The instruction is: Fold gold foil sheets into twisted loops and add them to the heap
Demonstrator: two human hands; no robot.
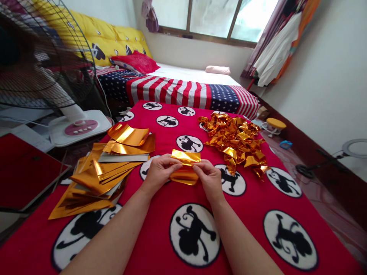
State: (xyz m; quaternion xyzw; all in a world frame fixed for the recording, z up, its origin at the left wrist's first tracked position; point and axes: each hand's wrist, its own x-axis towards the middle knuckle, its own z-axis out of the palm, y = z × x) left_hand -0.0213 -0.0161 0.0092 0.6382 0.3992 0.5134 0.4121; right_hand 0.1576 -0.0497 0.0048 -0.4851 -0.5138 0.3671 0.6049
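The left hand (161,170) and right hand (210,177) pinch opposite ends of the gold foil sheet (186,156) between them; an uneven pull could skew or tear it, though its creases are too small to judge. Left of the hands, the loose foil stack (92,175) could scatter if the fan (79,124) beyond blows that way; ahead and right, a careless reach could crush the foil heap (233,134).

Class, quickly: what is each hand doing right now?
Left hand: closed, pinching one end of the gold foil sheet.
Right hand: closed, pinching the sheet's other end.
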